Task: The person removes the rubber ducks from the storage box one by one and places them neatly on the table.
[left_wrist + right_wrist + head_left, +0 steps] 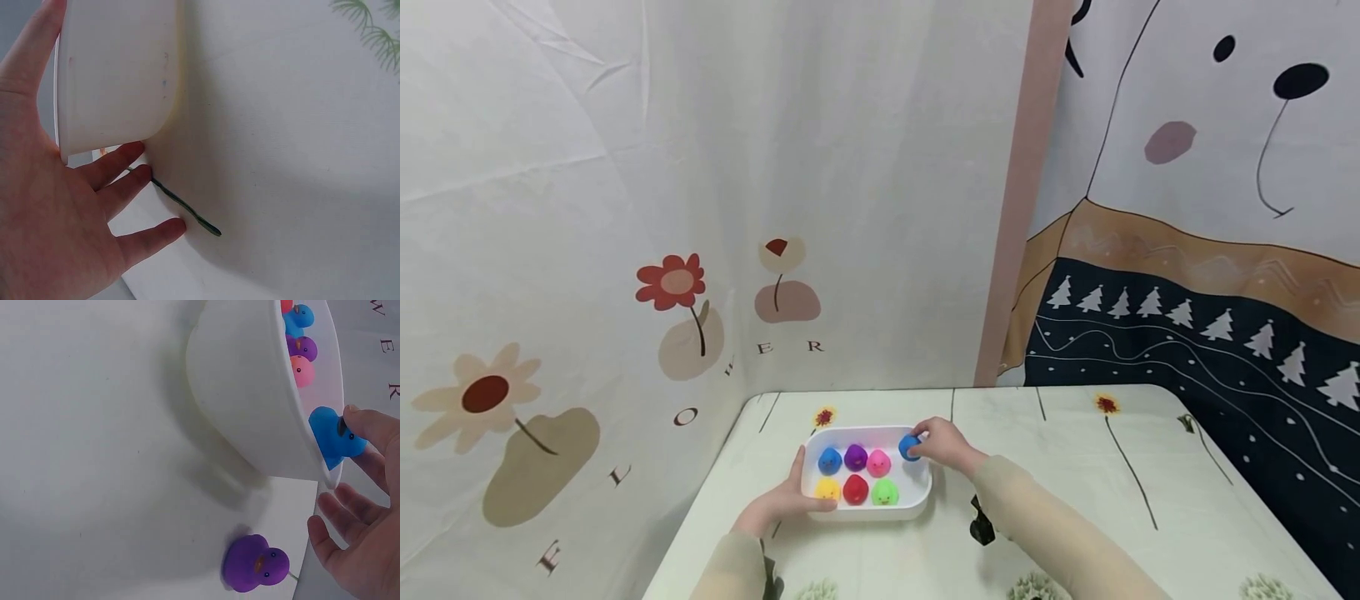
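A white plastic tub [880, 515] stands on the table with several coloured rubber ducks in two rows. The back row has a blue duck [830, 461], a purple duck [855, 457] and a pink duck [878, 462]. Yellow [827, 489], red [855, 490] and green [885, 492] ducks sit in front. Between thumb and finger, my right hand [946, 444] pinches another blue rubber duck [334, 437] at the tub's right end, overlapping the rim. Spread, fairly straight fingers of my left hand [782, 500] rest against the tub's left end, the thumb along its near side.
A second purple duck [253, 564] lies on the table beside the tub's right end; my right hand hides it from the head view. The table [1075, 467] wears a flower-printed cloth. Printed curtains [880, 167] hang behind and to the left.
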Tool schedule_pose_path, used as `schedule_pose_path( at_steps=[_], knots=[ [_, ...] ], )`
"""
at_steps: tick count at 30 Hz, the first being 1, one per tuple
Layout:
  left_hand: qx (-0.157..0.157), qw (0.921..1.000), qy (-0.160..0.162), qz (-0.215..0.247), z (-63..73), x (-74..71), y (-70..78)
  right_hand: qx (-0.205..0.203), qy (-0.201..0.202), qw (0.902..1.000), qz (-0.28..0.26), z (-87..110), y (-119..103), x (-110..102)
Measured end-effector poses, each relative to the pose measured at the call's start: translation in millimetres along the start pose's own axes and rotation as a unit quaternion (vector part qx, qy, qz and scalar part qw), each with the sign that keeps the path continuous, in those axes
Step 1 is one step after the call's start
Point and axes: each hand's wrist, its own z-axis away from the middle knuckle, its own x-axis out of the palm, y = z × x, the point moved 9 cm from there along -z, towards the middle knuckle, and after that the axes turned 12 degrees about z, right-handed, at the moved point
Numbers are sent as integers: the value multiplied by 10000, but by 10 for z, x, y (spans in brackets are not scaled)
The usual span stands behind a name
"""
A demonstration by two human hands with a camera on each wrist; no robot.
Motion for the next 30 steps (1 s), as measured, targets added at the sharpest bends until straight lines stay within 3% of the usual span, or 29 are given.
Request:
schedule_pose_path(
  at_steps=[7, 15, 22, 30],
  knots=[
    [15, 10000, -49, -59, -37, 7, -80, -146, -108, 9998, 25, 28, -34, -49],
    [-128, 9999, -21, 65, -16, 17, -54, -264, -154, 9994, 140, 77, -61, -100],
    [38, 9999, -108, 74, -16, 20, -6, -372, -239, 9989, 157, 123, -93, -159],
    [-32, 9999, -31, 97, -22, -13, -24, -527, -320, 9981, 48, 105, -96, -209]
  ],
)
